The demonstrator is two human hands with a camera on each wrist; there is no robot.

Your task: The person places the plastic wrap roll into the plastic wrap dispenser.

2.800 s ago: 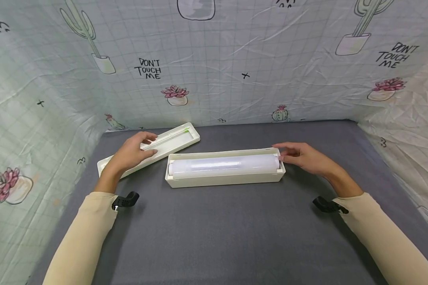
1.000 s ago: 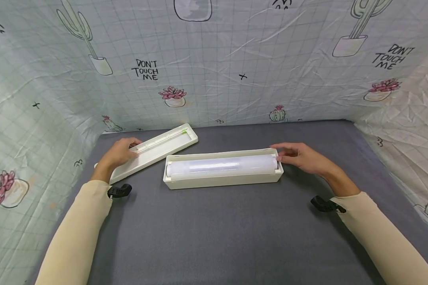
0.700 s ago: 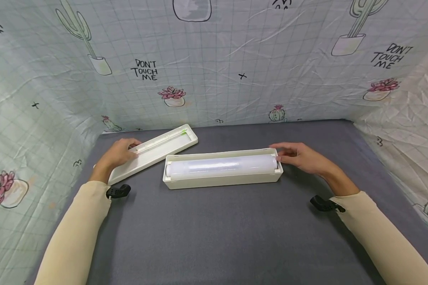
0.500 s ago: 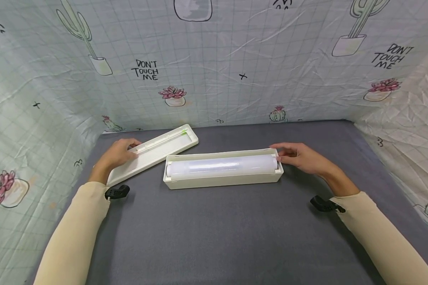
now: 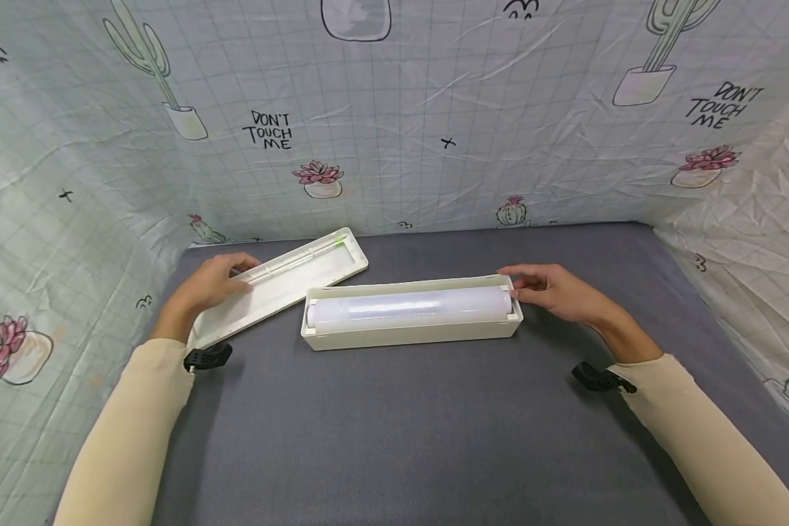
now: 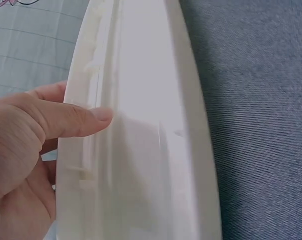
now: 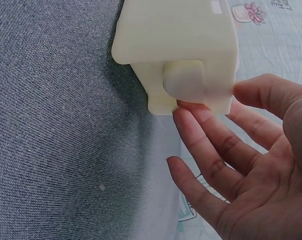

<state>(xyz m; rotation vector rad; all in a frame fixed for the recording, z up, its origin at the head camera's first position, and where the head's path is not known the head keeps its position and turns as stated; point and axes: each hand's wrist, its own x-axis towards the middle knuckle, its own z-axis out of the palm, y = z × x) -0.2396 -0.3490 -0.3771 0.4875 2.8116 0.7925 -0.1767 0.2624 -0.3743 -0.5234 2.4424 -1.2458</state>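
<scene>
A long white dispenser box [image 5: 408,334] rests on the grey cloth, its top uncovered. Inside it lies a roll of plastic wrap [image 5: 410,305]. My right hand [image 5: 562,292] holds the box's right end; in the right wrist view its thumb and fingertips [image 7: 183,117] meet the end wall, the other fingers spread. Behind and left of the box is its long white lid [image 5: 302,274], inner side up, with a green piece [image 5: 340,242] near its far end. My left hand [image 5: 207,285] pinches the lid's far long edge, thumb [image 6: 103,114] on the inner face and fingers behind.
Grey cloth [image 5: 394,431] covers the table in front of the box. A patterned curtain [image 5: 394,146] hangs close behind and on both sides. Black straps with small devices [image 5: 208,356] sit at both wrists.
My left hand, earlier loosely over the lid, took hold of its far edge and shifted left. The lid now tilts slightly towards me. My right hand and the box keep their place.
</scene>
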